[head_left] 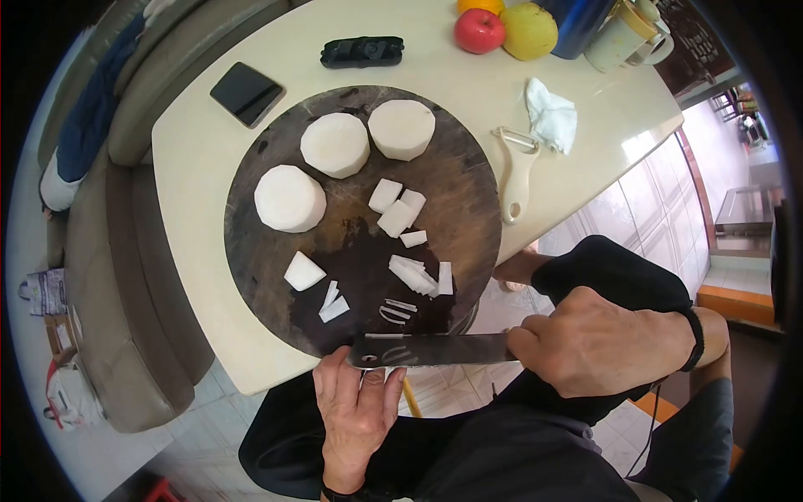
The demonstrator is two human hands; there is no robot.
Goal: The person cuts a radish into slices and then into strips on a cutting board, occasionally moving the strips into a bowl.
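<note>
My right hand (573,343) is closed round the handle of a cleaver (452,350), whose wide blade lies across the front of the round dark cutting board (464,192). My left hand (360,410) has its bent fingertips at the blade's left end; the blade hides what they press on. Thin white strips (397,311) lie just beyond the blade. Farther up are a stack of white slices (412,274), a wedge-like chunk (304,271) and several small blocks (395,219). Three thick white rounds (290,198) stand at the board's back and left.
On the cream table (196,184) are a phone (247,94), a dark wrapped item (361,52), a peeler (517,176), a crumpled tissue (550,117), a red fruit (479,32), a yellow-green fruit (529,32) and a mug (617,42). A sofa (125,293) stands left.
</note>
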